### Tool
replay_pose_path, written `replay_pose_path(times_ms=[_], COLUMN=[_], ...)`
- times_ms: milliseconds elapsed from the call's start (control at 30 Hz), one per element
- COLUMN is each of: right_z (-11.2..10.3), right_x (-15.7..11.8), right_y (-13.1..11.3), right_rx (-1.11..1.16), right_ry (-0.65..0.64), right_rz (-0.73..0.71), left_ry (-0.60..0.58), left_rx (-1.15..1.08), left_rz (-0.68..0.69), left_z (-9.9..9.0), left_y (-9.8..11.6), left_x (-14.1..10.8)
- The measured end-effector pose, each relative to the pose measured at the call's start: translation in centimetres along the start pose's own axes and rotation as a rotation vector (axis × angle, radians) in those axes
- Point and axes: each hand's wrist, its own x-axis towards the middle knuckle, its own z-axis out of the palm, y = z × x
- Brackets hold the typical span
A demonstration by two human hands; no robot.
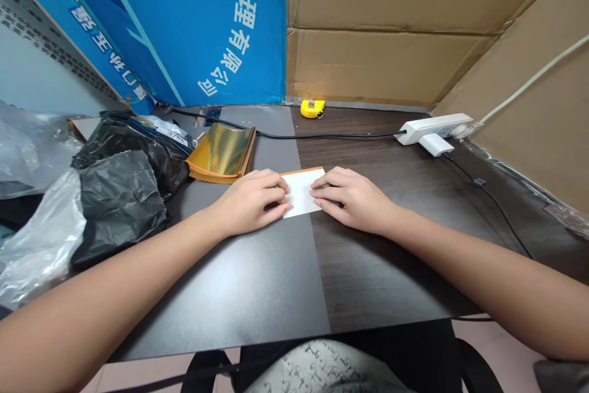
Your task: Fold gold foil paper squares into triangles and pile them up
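The left hand (251, 203) and right hand (350, 200) lie palm down on the table (386, 258), one on each side of a small white paper (301, 192). Both grips are wide and flat: the fingers are spread a little and rest on the paper's two ends, pressing on it rather than closing around it. The fingertips of the two hands come near each other with a narrow strip of white showing between them.

The paper lies flat, straight ahead of the person and between the forearms. Its long axis runs across the view, rising slightly to the right, and the hands hide both of its ends. An orange strip (301, 170) runs along its far edge; it may be a second sheet underneath, though the view does not settle that. The paper sits across the seam where a grey sheet (239, 282) meets the dark wood of the table.

Just beyond the left hand lies a curled stack of gold foil (221, 151) with orange sheets at its base. Further left are crumpled black plastic (119, 209) and clear plastic (41, 240). A black cable (322, 134) crosses the far part of the table to a white power strip (435, 128) on the right. Near the back stands a yellow tape measure (313, 108), in front of a blue printed banner (184, 25) and cardboard (377, 31)
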Motion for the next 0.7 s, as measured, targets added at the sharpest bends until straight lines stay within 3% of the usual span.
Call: replay_pose_path(times_ms=[300,533,700], right_z=[-0.5,-0.3,-0.8], right_x=[0.2,0.8,0.9], right_y=[0.3,1.1,0.9], right_rx=[0.015,0.074,-0.073], right_ry=[-0.081,-0.066,-0.082], right_rz=[-0.028,-0.035,-0.046], left_ry=[0.055,-0.077,-0.095], left_rx=[-0.025,0.0,-0.078], left_rz=[-0.051,-0.092,0.023], left_z=[0.3,0.2,-0.3], left_y=[-0.3,-0.5,-0.2], left_x=[0.0,-0.2,-0.2])
